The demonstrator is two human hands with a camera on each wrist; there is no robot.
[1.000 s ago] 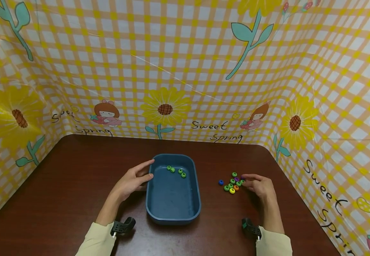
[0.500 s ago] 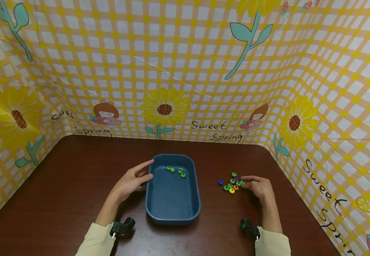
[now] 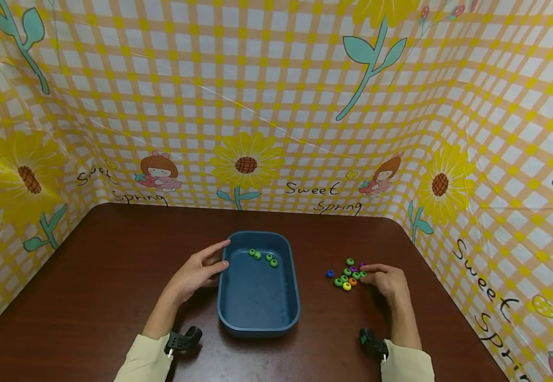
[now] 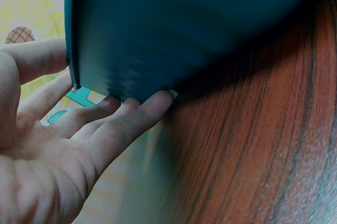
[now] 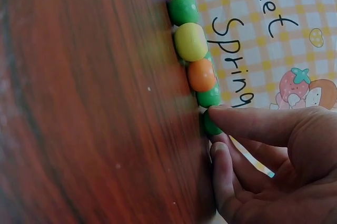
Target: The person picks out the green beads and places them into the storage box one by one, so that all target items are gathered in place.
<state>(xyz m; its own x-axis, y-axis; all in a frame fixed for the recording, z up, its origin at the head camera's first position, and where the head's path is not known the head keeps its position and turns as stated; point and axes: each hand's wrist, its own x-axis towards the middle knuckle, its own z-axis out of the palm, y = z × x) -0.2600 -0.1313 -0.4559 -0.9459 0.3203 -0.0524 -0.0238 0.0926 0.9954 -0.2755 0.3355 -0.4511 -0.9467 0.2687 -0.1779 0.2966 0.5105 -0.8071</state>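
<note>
Both arms reach forward, bare wrists emerging from pale sleeves (image 3: 145, 358), hands well apart. The left hand (image 3: 195, 273) angles inward, its thumb held apart from its fingers (image 4: 118, 132), which stretch out nearly straight; the palm partly shows in the left wrist view. The right hand (image 3: 388, 280) bends leftward at the wrist, thumb (image 5: 258, 124) and forefinger drawn together at their tips, the other fingers bent.
</note>
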